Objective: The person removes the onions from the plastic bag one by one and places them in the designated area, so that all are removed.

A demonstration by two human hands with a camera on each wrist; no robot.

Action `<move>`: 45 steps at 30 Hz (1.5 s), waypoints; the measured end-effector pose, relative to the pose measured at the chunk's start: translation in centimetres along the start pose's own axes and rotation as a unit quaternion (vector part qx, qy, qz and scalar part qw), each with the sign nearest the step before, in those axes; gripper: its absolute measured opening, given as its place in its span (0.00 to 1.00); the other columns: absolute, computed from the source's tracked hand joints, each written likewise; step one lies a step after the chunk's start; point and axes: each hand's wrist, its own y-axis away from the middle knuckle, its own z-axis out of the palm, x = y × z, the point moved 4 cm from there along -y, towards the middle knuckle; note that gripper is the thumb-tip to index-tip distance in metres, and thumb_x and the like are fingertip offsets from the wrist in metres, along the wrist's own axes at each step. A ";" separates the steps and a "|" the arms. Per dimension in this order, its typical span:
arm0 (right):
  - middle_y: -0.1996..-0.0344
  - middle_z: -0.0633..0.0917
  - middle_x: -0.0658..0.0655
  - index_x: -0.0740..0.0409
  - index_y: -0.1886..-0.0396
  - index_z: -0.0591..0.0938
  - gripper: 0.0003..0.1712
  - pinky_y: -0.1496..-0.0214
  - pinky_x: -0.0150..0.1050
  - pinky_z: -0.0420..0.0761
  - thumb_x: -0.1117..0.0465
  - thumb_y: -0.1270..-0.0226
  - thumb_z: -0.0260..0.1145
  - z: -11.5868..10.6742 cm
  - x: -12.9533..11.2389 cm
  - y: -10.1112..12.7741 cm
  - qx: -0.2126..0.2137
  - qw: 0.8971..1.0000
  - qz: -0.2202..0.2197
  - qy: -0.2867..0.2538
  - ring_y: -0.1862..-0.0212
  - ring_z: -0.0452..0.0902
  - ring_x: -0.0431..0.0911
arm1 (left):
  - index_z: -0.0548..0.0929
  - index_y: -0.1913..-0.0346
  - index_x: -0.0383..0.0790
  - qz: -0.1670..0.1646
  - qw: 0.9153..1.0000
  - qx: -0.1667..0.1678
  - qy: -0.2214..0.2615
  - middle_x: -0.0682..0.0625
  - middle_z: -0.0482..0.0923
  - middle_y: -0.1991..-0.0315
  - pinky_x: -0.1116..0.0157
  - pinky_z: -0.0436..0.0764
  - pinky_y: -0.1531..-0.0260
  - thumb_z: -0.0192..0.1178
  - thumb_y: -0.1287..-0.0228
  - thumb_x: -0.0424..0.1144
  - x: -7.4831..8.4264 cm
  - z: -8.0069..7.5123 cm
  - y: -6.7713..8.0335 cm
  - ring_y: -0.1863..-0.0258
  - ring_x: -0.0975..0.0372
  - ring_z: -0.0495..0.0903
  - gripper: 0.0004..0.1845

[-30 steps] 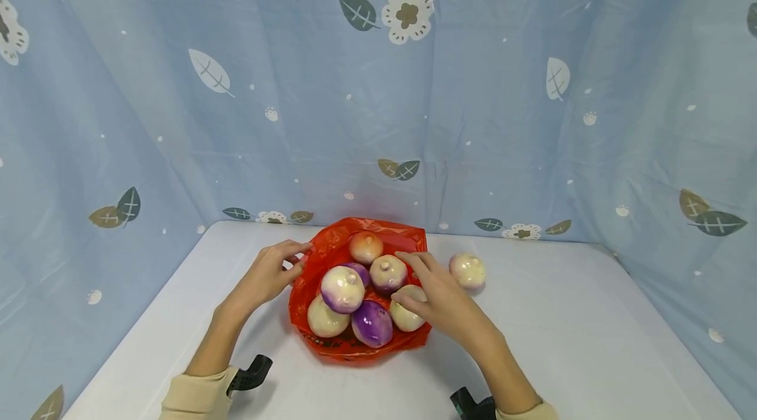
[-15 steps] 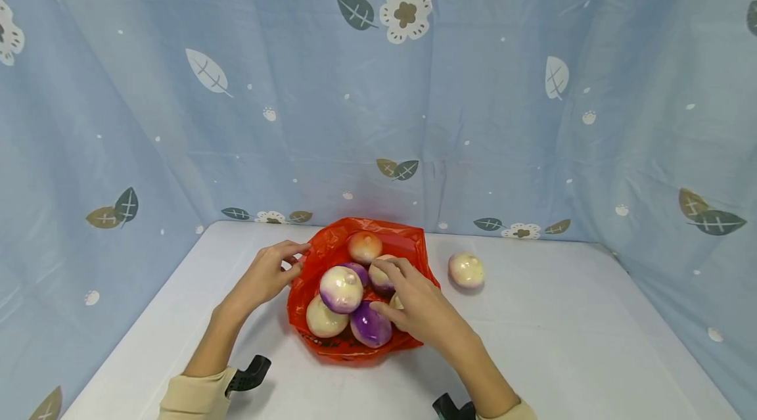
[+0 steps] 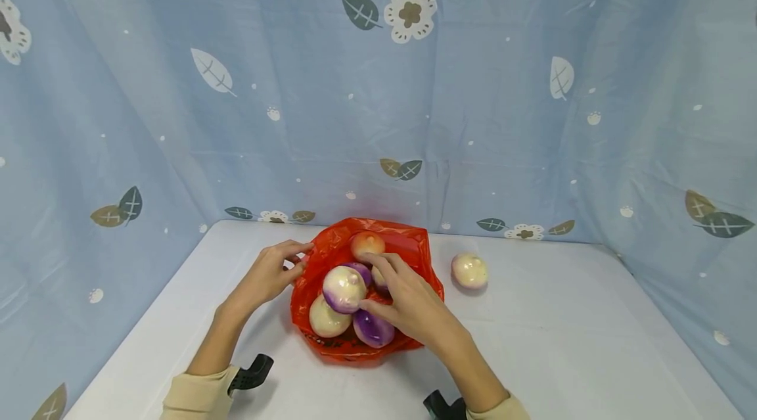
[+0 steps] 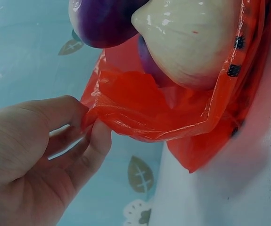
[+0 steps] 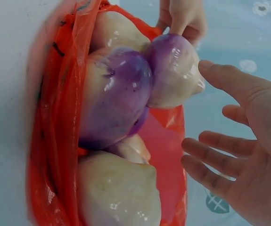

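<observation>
A red plastic bag (image 3: 414, 246) sits mouth-up on the table, holding several glossy model onions in cream, purple and orange. My left hand (image 3: 269, 275) pinches the bag's rim at its left side, plain in the left wrist view. On top of the pile lies a white onion (image 3: 343, 285) with a purple base. Over the bag's right half, my right hand (image 3: 408, 298) reaches in with fingers spread, its thumb close to that white onion. In the right wrist view the thumb seems to touch it or nearly so. The right hand covers some onions behind it.
One pale pinkish onion (image 3: 470, 271) lies on the white table (image 3: 562, 328) to the right of the bag. Behind the table hangs a blue patterned curtain (image 3: 307, 78).
My right hand has moved left across the bag, from the pale onion at its right side to the white onion on top. The left hand keeps its hold on the rim.
</observation>
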 end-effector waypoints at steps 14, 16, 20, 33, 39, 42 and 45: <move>0.39 0.74 0.48 0.34 0.29 0.65 0.42 0.46 0.43 0.85 0.40 0.42 0.70 1.0 0.3 -0.3 -0.004 1.000 0.014 0.022 0.40 0.73 0.42 | 0.82 0.43 0.34 -0.001 1.000 0.001 0.007 0.43 0.84 0.51 0.66 0.87 0.65 0.60 0.36 0.29 -0.3 0.0 0.0 0.61 0.56 0.85 0.18; 0.39 0.74 0.48 0.34 0.29 0.65 0.42 0.47 0.43 0.85 0.40 0.43 0.71 1.1 0.3 -0.3 -0.002 1.000 0.012 0.024 0.40 0.73 0.42 | 0.82 0.43 0.34 -0.004 1.000 0.000 0.011 0.43 0.84 0.51 0.68 0.87 0.66 0.60 0.36 0.29 -0.3 0.0 0.0 0.60 0.55 0.85 0.18; 0.41 0.75 0.48 0.37 0.30 0.67 0.41 0.47 0.41 0.85 0.40 0.42 0.70 1.3 0.2 -0.5 -0.001 1.000 0.006 0.022 0.42 0.75 0.41 | 0.82 0.42 0.34 -0.010 1.000 -0.006 0.012 0.43 0.84 0.51 0.68 0.87 0.66 0.60 0.36 0.29 -0.3 0.0 0.0 0.60 0.55 0.85 0.18; 0.41 0.77 0.48 0.40 0.32 0.69 0.38 0.46 0.42 0.85 0.42 0.40 0.70 2.6 -0.4 -0.5 -0.003 0.999 -0.021 0.042 0.42 0.79 0.43 | 0.82 0.42 0.36 -0.015 1.000 -0.007 0.005 0.45 0.85 0.52 0.61 0.88 0.60 0.61 0.35 0.31 -0.1 0.0 0.0 0.60 0.56 0.85 0.18; 0.40 0.77 0.49 0.40 0.31 0.68 0.38 0.46 0.43 0.85 0.42 0.40 0.70 2.7 -0.4 -0.6 -0.009 0.999 -0.016 0.037 0.40 0.78 0.43 | 0.82 0.42 0.35 -0.015 1.000 -0.009 0.011 0.44 0.84 0.51 0.64 0.87 0.62 0.60 0.35 0.31 0.0 0.0 0.0 0.60 0.56 0.85 0.18; 0.40 0.77 0.48 0.40 0.32 0.68 0.39 0.45 0.43 0.84 0.43 0.42 0.72 2.9 -0.4 -0.6 -0.007 0.999 -0.017 0.033 0.39 0.77 0.43 | 0.82 0.42 0.35 -0.015 1.000 -0.011 0.013 0.43 0.84 0.50 0.64 0.87 0.62 0.60 0.35 0.31 0.0 0.0 0.0 0.60 0.56 0.84 0.18; 0.40 0.77 0.48 0.40 0.32 0.68 0.40 0.44 0.43 0.84 0.45 0.43 0.74 3.0 -0.4 -0.6 -0.002 0.999 -0.021 0.029 0.39 0.77 0.42 | 0.82 0.42 0.35 -0.012 1.000 -0.009 0.009 0.43 0.84 0.51 0.63 0.88 0.62 0.60 0.35 0.31 0.0 0.0 0.0 0.60 0.57 0.84 0.18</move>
